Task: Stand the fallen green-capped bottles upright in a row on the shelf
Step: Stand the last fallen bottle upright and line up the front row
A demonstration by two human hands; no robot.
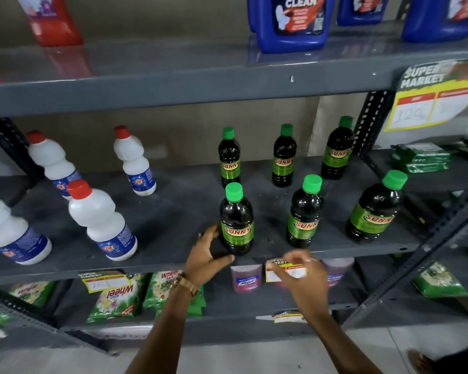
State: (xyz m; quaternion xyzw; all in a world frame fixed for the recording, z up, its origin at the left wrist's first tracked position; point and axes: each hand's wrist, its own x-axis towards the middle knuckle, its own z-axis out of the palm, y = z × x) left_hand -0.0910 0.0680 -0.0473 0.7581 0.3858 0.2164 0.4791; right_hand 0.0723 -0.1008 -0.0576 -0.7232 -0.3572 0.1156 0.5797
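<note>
Hands worked at the shelf's front edge: the left hand (210, 253), fingers spread, cupped the base of the front-left green-capped bottle (237, 220); the right hand (301, 271) hovered blurred, its grip unreadable. Squaring this bottle with its two upright front neighbours seemed wise. Beyond, the grey shelf (173, 220) held three more upright, with ample room.

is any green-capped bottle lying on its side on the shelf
No, all six green-capped bottles stand upright on the shelf, three in front and three behind, with the left hand beside the front left one.
</note>
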